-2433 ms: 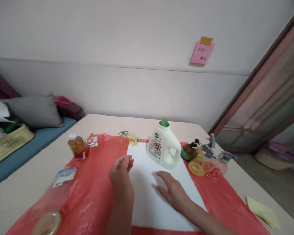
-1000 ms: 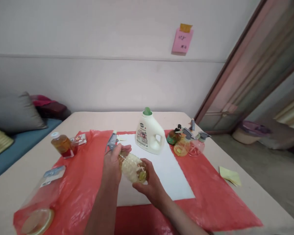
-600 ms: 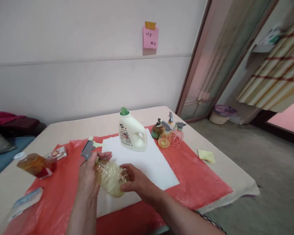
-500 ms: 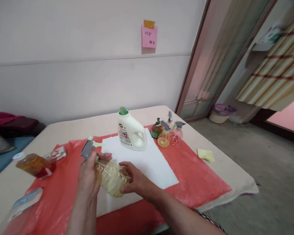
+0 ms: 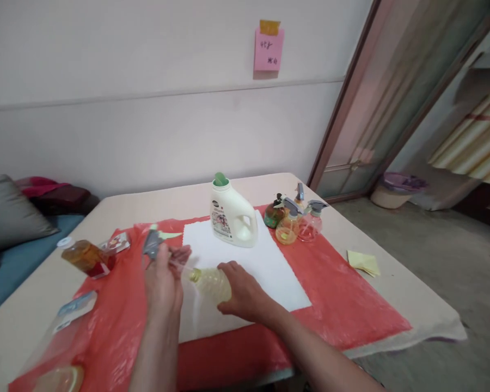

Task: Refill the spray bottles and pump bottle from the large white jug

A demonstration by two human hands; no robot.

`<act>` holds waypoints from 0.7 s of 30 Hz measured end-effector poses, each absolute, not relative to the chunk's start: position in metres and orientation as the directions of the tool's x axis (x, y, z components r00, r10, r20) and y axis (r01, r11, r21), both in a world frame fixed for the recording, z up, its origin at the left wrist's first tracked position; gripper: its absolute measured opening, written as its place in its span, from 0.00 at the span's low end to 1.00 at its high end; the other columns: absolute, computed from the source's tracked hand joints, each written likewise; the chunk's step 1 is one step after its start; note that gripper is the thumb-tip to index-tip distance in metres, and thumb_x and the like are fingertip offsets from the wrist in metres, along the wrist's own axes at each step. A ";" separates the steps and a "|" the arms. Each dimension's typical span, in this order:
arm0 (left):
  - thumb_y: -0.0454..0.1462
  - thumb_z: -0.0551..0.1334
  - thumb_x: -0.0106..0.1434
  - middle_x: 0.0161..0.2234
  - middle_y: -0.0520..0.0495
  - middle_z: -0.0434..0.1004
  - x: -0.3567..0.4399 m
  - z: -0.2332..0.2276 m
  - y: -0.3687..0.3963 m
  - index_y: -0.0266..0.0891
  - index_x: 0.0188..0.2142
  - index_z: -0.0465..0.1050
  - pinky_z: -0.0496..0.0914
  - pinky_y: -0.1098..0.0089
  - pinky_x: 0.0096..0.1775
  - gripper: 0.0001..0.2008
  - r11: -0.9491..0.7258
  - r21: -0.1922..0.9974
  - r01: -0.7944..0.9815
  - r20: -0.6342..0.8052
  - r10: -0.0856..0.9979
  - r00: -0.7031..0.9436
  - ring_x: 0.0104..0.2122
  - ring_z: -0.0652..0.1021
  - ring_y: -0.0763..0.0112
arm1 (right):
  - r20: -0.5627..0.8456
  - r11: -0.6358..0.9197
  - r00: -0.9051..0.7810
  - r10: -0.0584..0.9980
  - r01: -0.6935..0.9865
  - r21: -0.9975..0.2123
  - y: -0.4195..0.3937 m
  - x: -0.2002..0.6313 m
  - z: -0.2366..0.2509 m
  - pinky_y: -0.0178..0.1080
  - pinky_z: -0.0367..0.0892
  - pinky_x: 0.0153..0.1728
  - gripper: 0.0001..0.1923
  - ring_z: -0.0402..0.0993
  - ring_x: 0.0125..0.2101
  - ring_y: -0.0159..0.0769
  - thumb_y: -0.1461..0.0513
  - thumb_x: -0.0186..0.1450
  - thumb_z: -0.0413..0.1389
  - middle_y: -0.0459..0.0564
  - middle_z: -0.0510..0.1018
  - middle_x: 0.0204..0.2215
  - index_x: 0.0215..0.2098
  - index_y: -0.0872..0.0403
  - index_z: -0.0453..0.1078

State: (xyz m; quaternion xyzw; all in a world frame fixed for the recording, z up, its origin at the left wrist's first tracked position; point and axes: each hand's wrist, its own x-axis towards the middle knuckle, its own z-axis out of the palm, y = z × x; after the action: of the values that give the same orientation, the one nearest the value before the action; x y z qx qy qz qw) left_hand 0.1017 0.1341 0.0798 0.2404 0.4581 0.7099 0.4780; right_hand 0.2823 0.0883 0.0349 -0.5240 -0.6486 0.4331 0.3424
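Observation:
My left hand [image 5: 166,272] is closed around a grey trigger spray head [image 5: 151,244] with a pale green nozzle. Its thin clear tube runs toward the neck of a pale yellow, textured bottle [image 5: 211,284]. My right hand [image 5: 243,291] grips that bottle by its base, tilted with the neck toward my left hand. The spray head is off the neck; whether the tube's end is still inside the bottle I cannot tell. Behind both hands, a white jug [image 5: 233,218] with a green piece in its mouth stands on a white sheet [image 5: 275,277].
Several spray bottles [image 5: 310,226] cluster at the back right on red plastic [image 5: 351,305]. A bottle of amber liquid [image 5: 85,257] and a clear package [image 5: 75,310] are at the left. Yellow paper notes [image 5: 363,262] lie near the table's right edge.
The bottle and spray head have come apart, with the tube now showing between them. My right hand has drawn the bottle away to the right. The view has shifted left.

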 end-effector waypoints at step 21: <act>0.54 0.58 0.67 0.34 0.47 0.77 0.065 0.094 0.139 0.41 0.32 0.67 0.74 0.68 0.42 0.20 -0.328 0.777 -0.537 -0.249 0.624 -0.741 0.36 0.80 0.70 | 0.005 0.042 -0.096 0.995 0.393 -0.918 0.113 0.241 -0.041 0.57 0.60 0.64 0.42 0.68 0.62 0.54 0.63 0.48 0.69 0.56 0.73 0.60 0.61 0.49 0.64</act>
State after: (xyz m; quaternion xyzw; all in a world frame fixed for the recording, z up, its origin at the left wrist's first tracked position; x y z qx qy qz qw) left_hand 0.0651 0.1386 0.0942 0.0475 0.4568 0.8134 0.3569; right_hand 0.2412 0.1128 -0.0407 -0.5608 -0.6191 0.4056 0.3711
